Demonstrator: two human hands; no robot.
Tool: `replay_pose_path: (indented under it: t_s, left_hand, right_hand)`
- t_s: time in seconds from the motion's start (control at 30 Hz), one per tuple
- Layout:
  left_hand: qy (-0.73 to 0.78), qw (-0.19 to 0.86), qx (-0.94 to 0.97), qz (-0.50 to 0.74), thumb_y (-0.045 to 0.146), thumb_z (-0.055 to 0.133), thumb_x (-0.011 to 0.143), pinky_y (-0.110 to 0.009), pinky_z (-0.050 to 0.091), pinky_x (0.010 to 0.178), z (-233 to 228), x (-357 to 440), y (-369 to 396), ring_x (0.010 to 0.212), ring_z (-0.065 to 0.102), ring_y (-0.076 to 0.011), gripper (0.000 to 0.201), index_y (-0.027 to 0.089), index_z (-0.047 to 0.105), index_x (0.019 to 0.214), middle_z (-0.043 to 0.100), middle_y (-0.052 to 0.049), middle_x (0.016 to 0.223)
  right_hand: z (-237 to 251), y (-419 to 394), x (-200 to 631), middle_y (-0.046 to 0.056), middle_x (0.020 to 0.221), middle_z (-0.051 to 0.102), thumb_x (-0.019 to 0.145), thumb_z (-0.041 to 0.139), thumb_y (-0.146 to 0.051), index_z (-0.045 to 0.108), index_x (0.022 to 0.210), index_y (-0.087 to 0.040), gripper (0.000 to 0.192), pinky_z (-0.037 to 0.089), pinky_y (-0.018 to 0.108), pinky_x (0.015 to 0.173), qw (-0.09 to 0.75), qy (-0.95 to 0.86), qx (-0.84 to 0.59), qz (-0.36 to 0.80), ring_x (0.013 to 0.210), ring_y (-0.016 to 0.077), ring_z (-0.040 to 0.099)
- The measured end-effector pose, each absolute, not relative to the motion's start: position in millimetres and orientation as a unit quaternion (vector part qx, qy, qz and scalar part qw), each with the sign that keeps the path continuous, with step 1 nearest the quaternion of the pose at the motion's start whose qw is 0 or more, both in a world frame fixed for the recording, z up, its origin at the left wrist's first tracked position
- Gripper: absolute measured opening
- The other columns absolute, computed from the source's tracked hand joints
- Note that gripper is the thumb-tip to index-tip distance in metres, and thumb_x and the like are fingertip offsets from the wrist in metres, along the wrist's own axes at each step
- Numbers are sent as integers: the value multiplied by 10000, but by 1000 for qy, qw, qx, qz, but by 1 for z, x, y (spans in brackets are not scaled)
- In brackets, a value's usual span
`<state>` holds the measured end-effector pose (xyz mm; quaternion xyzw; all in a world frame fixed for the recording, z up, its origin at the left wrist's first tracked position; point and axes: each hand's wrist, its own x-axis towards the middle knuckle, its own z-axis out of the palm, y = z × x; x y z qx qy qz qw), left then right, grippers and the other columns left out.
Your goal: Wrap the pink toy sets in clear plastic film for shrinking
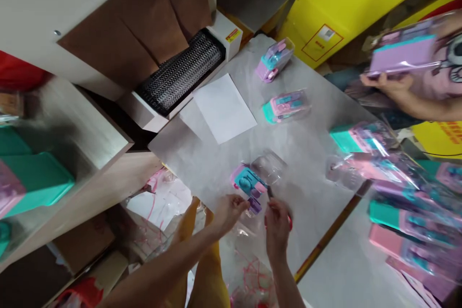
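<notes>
Holding a small pink and teal toy set (249,185) at the near edge of the grey table (310,154), half inside a clear plastic sleeve (269,167). Left hand (228,211) pinching the set's near corner; right hand (276,224) closed narrowly on the sleeve beside it, perhaps with a small dark tool, too blurred to tell. Likely to snag or tear the thin film if pushed askew. Easy to drop off the edge into the pink-strewn scraps (249,269) below. Two wrapped sets (285,105) well apart beyond; a co-worker's hand (388,84) holding a purple pack (404,53) far right.
</notes>
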<state>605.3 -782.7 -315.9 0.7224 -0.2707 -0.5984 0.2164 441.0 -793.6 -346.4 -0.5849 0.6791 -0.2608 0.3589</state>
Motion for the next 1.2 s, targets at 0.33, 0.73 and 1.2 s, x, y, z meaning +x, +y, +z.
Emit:
replay_pose_path:
  t_s: [0.33,0.73,1.2]
  left_hand:
    - [-222,270,702,-621,436,511,782,-211,343,529,-308,606,-782,571,487,-114,349,128,665,722,565,12,580]
    - [-430,-84,732,-521,212,417,871,-333,470,762,-336,641,-799,964,630,-264,279,203,666,997,666,-115,1048]
    - [-321,98,780,-529,497,550,799,-221,372,572,-349,628,-833,746,647,-170,314,226,667,907,706,-34,812]
  right_hand:
    - [-329,-804,462,69,950,681,892,458,-257,672,929,-185,228,479,294,790,259,489,-810,-195,870,161,615]
    - [-371,-881,474,37,635,599,806,458,-510,644,573,-187,440,357,283,625,358,565,-738,-84,655,157,502]
    - [-368,-859,488,57,740,624,891,371,-300,637,633,-208,382,230,320,616,182,555,-812,-17,742,198,469]
